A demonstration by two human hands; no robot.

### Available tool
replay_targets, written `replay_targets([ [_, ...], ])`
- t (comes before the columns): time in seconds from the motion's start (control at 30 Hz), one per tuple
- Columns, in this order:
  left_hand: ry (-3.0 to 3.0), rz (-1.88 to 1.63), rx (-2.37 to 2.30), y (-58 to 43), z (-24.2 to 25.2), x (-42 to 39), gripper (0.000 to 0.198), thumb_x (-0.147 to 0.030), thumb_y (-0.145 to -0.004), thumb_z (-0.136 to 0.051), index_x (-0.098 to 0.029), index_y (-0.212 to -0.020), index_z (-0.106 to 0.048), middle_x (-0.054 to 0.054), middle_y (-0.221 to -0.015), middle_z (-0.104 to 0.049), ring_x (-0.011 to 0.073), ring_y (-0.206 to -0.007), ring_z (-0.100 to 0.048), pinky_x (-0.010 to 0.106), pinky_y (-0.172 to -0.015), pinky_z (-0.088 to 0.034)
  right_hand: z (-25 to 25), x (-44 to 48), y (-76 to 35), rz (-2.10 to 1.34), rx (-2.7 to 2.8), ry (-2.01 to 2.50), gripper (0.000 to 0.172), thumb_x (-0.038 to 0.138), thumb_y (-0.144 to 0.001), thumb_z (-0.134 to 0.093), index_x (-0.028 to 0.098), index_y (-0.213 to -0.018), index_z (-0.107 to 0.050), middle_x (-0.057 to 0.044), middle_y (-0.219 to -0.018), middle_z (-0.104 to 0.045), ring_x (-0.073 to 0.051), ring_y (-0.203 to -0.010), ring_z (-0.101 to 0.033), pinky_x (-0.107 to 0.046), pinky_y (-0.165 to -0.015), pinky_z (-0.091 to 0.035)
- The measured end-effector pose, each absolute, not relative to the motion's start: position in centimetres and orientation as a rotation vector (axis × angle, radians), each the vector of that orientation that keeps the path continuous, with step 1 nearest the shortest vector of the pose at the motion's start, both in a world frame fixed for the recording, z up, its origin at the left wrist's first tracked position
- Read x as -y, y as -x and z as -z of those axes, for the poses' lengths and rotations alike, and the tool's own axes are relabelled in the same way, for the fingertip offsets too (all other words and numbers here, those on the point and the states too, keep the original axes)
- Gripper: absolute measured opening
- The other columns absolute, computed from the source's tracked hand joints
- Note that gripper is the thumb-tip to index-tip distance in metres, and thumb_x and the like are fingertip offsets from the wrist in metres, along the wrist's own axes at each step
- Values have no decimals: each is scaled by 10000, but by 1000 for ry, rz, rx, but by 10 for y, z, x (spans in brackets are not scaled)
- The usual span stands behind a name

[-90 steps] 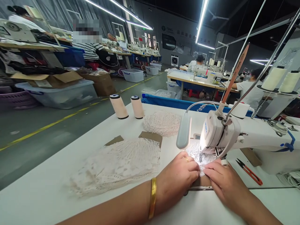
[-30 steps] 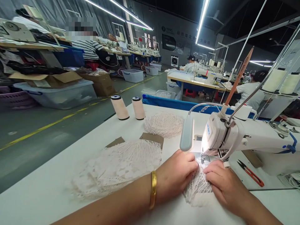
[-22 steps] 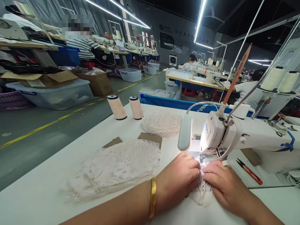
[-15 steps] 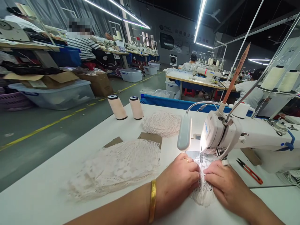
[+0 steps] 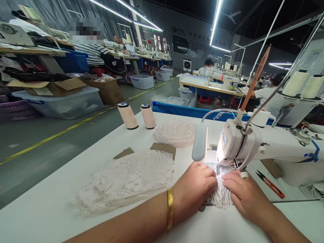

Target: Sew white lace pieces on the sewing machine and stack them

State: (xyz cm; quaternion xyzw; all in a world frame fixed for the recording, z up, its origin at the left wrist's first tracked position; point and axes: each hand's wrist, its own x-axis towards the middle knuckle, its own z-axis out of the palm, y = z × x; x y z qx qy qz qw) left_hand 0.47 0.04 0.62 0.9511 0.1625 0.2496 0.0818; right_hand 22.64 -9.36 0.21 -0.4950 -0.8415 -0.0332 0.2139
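Under the needle of a white sewing machine [image 5: 229, 143] lies a piece of white fringed lace [image 5: 220, 196]. My left hand [image 5: 193, 190], with a gold bangle on its wrist, grips the lace's left side with curled fingers. On the opposite side my right hand [image 5: 244, 194] holds it, fingertips just in front of the presser foot. Both thumbs are largely hidden. A larger stack of lace [image 5: 129, 179] rests to the left on the table, and another lace pile [image 5: 176, 133] sits behind it. Thread snips [image 5: 270, 184] with orange handles lie right of my right hand.
Two pale thread cones [image 5: 128, 116] stand at the table's back left. A grey lamp [image 5: 199, 141] hangs left of the machine head. Brown card [image 5: 164, 148] shows beside the lace stack. Beyond the table are plastic bins [image 5: 141, 82] and people at other machines.
The lace has moved forward, away from me, beneath the needle, so its fringed near end sits farther up. My hands have shifted slightly forward with it.
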Motion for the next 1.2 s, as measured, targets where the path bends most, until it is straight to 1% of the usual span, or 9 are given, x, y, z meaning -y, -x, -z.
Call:
replay_targets([
  [0.17,-2803,-814,-354,-1,-8,5,213,-67,-948,-582,-213,-916,-734,15,-974,-760,198,-869,-637,378,-840,-422,-3,97,-227,80,2300,1320,430,-35,-857,-477,233,-1136,-664,-75,-1185,-744,-287,-1067,-627,-424,-863,-536],
  [0.27,-2814,-791,-231,2,-11,16,189,-80,-929,-615,-214,-831,-704,-6,-867,-732,182,-808,-609,368,-808,-408,-8,102,-226,-33,2353,1236,372,3,-927,-483,241,-1157,-652,-56,-1127,-741,-262,-1023,-622,-408,-853,-517],
  [0.37,-2852,-744,-209,2,-13,21,221,-88,-933,-611,-195,-741,-642,-12,-781,-698,168,-730,-577,374,-797,-401,-13,105,-226,-146,2429,1204,331,22,-951,-486,241,-1146,-639,-36,-1035,-727,-238,-963,-613,-389,-826,-498],
  [0.53,-2837,-749,-212,2,-11,17,215,-50,-929,-571,-206,-852,-698,-13,-819,-737,164,-737,-610,387,-816,-395,-12,105,-226,-137,2444,1216,335,21,-955,-480,242,-1157,-630,-36,-1053,-714,-241,-972,-601,-387,-834,-476],
  [0.67,-2863,-766,-267,2,-7,11,239,-20,-894,-566,-205,-822,-698,-9,-841,-749,162,-731,-606,388,-837,-390,-8,103,-226,-66,2407,1221,352,0,-932,-492,245,-1142,-632,-46,-1098,-719,-246,-962,-615,-371,-804,-469],
  [0.77,-2889,-745,-299,0,-3,7,229,-2,-830,-601,-207,-815,-703,-14,-835,-748,167,-733,-607,383,-837,-386,-6,100,-225,-12,2374,1222,353,-8,-921,-508,235,-1146,-631,-57,-1094,-723,-249,-950,-621,-352,-760,-472],
  [0.87,-2888,-739,-307,-1,-1,2,193,-34,-797,-649,-204,-848,-724,2,-887,-766,191,-778,-631,389,-852,-394,-2,97,-224,4,2353,1248,363,-21,-905,-502,224,-1138,-633,-58,-1096,-728,-255,-949,-618,-347,-732,-483],
  [1.03,-2892,-757,-357,-3,-1,-4,195,-87,-900,-618,-209,-941,-763,29,-931,-777,217,-852,-664,401,-892,-424,8,93,-226,73,2341,1311,482,-50,-861,-484,208,-1240,-633,-87,-1152,-730,-285,-1027,-621,-393,-806,-535],
  [1.2,-2896,-746,-461,-7,-4,-7,276,-135,-996,-519,-203,-926,-777,54,-890,-760,219,-855,-655,386,-904,-461,16,88,-228,87,2300,1456,510,-31,-861,-477,230,-1255,-668,-82,-1266,-719,-300,-1097,-633,-466,-934,-553],
])
